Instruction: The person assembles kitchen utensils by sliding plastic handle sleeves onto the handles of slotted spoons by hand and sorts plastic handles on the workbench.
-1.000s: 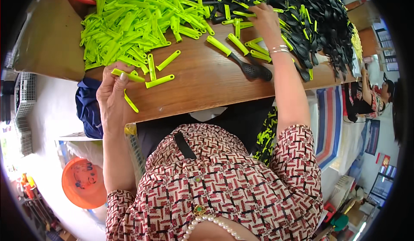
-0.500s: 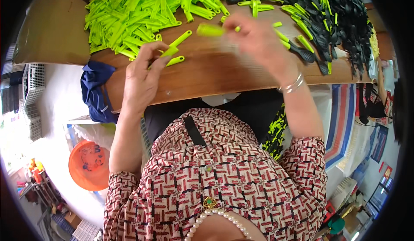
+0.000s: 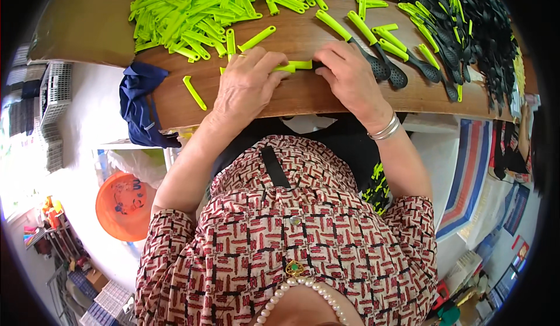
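My left hand (image 3: pixel 248 86) is closed on a lime-green plastic handle (image 3: pixel 286 68), whose end sticks out past the fingertips. My right hand (image 3: pixel 353 84) faces it with thumb and fingers pinched together. Between the two hands shows another lime-green handle piece (image 3: pixel 301 64), with a small dark part at the right fingertips; the rest of what that hand grips is hidden. Loose green handles (image 3: pixel 257 37) lie just beyond my left hand, and a single one (image 3: pixel 194 92) rests to its left. Beyond my right hand are black perforated spoons (image 3: pixel 379 67) with green handles.
A large heap of green handles (image 3: pixel 198 11) covers the table's far left. Black utensils (image 3: pixel 484 40) are piled at the far right. A dark blue cloth (image 3: pixel 140 92) hangs over the left table edge, near a cardboard panel (image 3: pixel 81 22). An orange basin (image 3: pixel 123 206) stands lower left.
My right hand has come down and toward my left hand, out of its blurred motion. My left hand has shifted right, uncovering a handle on the table. The whole view has shifted slightly.
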Demonstrator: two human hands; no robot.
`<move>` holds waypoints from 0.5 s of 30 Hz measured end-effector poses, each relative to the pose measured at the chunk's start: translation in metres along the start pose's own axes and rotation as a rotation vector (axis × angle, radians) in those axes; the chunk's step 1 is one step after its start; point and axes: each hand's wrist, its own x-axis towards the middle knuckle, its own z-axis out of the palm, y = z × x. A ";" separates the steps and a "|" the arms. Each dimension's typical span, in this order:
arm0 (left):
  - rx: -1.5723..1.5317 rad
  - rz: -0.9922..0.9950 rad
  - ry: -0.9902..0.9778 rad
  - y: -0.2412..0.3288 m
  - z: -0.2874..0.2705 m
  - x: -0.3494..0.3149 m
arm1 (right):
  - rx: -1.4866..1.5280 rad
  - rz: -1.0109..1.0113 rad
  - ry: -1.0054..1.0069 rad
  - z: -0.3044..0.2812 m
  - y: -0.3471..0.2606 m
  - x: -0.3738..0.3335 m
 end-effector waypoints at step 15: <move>-0.011 0.052 0.043 0.000 0.018 0.008 | 0.002 0.036 -0.145 -0.007 0.012 0.018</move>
